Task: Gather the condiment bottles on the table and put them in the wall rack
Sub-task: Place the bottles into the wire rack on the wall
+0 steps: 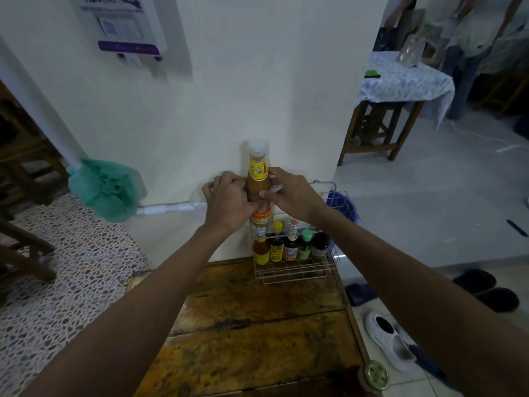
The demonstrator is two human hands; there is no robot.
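A tall bottle of orange-yellow sauce (258, 170) with a white cap and yellow-red label stands upright in the top tier of the white wire wall rack (329, 196). My left hand (226, 199) grips its left side and my right hand (289, 193) grips its right side, thumb across the front. Several smaller condiment bottles (289, 246) line the rack's lower tier. A jar with a gold lid (375, 375) stands at the near right corner of the wooden table (257, 325).
A green mesh bag (107, 190) hangs on a white pipe at the left wall. A blue basket (343, 204) sits behind the rack. Shoes (386, 336) lie on the tiled floor at right. A cloth-covered table (403, 81) and stools stand far right.
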